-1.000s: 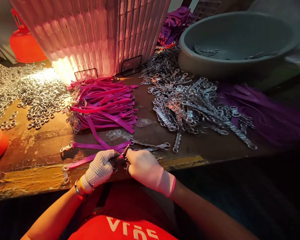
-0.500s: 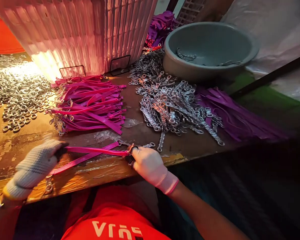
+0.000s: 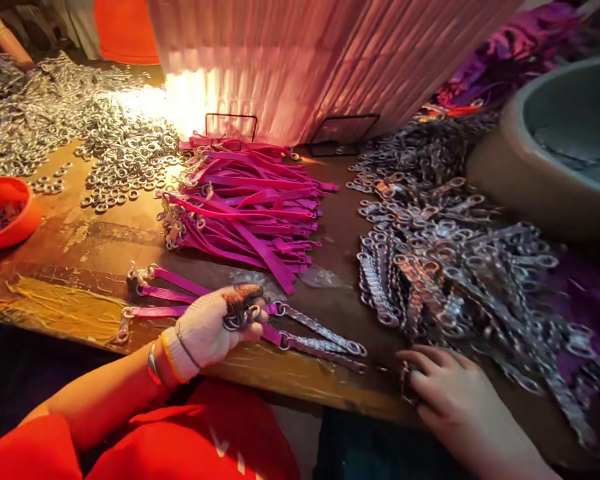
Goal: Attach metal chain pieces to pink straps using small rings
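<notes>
Left hand (image 3: pixel 211 328), in a white knit glove, is closed on small metal rings (image 3: pixel 237 320) at lower centre, resting over flat pink plastic straps (image 3: pixel 170 293) with short metal chains (image 3: pixel 320 339) attached. Straps look limp and light (chains stiffer, heavier); best gripped at the ring joints. Right hand (image 3: pixel 455 393), lower right, fingers spread, seemingly touching the heap of silver chain links (image 3: pixel 455 267).

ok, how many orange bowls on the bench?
1: the orange bowl sits at the bench's far left edge, left of the pink strap pile. Others may lie out of view.
</notes>
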`<state>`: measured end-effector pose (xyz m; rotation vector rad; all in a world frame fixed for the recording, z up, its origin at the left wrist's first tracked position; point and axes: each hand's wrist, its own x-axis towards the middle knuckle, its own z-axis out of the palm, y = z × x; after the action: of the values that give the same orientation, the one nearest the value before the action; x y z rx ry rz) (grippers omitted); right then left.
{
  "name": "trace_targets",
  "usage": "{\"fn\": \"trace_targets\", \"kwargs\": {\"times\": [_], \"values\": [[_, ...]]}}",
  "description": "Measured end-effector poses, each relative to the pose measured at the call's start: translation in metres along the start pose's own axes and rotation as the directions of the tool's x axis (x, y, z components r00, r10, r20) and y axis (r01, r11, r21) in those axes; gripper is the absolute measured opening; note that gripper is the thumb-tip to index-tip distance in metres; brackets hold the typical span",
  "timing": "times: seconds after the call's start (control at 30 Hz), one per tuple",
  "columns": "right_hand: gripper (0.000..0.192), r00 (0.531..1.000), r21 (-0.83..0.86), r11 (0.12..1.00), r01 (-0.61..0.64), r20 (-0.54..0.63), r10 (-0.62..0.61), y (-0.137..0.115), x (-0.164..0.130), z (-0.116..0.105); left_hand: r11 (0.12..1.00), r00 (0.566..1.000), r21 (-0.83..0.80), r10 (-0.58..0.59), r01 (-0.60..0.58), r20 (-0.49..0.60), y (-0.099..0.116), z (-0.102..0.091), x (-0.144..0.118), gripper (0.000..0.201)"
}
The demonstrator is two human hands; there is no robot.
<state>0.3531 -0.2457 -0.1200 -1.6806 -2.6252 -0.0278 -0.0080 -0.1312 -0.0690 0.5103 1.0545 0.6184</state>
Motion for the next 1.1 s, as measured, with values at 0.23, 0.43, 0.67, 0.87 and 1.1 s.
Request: {"fn": "trace_targets", "kwargs": {"times": [0.23,0.43,0.67,0.87,1.1], "values": [[0.036,0.852,0.626,0.735,-0.26,-0.209,0.48,-0.063,0.055,-0.019,0.999,0.995,-0.03,0.025,-0.022,0.1,-0.015,0.007,0.005,0.042],[0.035,0.924,0.87,0.469,-0.156,-0.039,0.379,-0.147,0.136,-0.025,0.894,0.935,0.287,0.302,-0.345,0.185,-0.014,0.003,0.001,0.052],[0.033,0.811,0.957,0.152,-0.245,0.117,0.574,-0.166,0.147,-0.028,0.963,0.954,0.218,0.091,-0.157,0.284,-0.007,-0.016,-0.003,0.031],[0.037,0.737,0.912,0.295,-0.286,0.012,0.676,-0.173,0.138,-0.03,1.0,0.928,0.019,-0.013,0.006,0.372,-0.011,-0.024,-0.003,0.027],[0.03,0.736,0.901,0.356,-0.249,-0.063,0.674,-0.193,0.138,-0.036,1.0,0.93,0.023,-0.027,0.02,0.366,-0.012,-0.023,-0.008,0.021]]}}
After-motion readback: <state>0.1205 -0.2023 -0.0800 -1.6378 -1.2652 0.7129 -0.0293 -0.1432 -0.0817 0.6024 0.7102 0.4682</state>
